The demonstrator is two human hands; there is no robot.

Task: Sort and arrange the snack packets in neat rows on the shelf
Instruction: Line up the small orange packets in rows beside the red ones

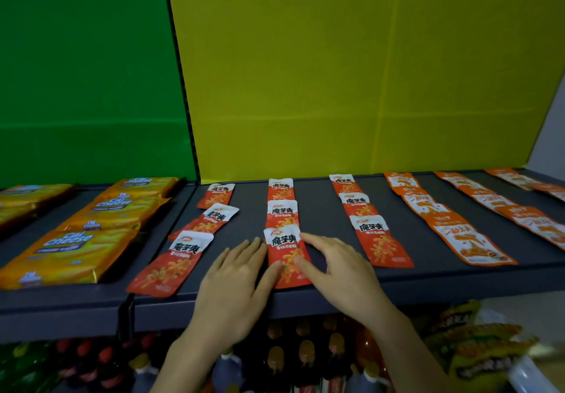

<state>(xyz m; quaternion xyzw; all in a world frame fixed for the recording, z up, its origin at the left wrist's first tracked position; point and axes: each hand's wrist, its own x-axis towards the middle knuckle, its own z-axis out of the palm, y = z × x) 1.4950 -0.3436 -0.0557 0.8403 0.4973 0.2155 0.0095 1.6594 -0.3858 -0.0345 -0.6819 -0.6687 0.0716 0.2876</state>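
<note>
Both thumbs press down on the front red packet (287, 255) of the middle row, the other fingers spread flat and apart beside it, nothing pinched or lifted. The left hand (235, 276) lies along the packet's left edge, the right hand (336, 267) along its right. The packet sits at the near lip of the dark shelf (428, 282), its bottom edge about at the drop. A nudge toward the person could, I think, tip it off onto the bottles (305, 353) below. Pushed farther in, it may ride up over the packet behind (282, 213), which it already overlaps. The left red row (195, 227) slants, and a stray sleeve could skew it more.
</note>
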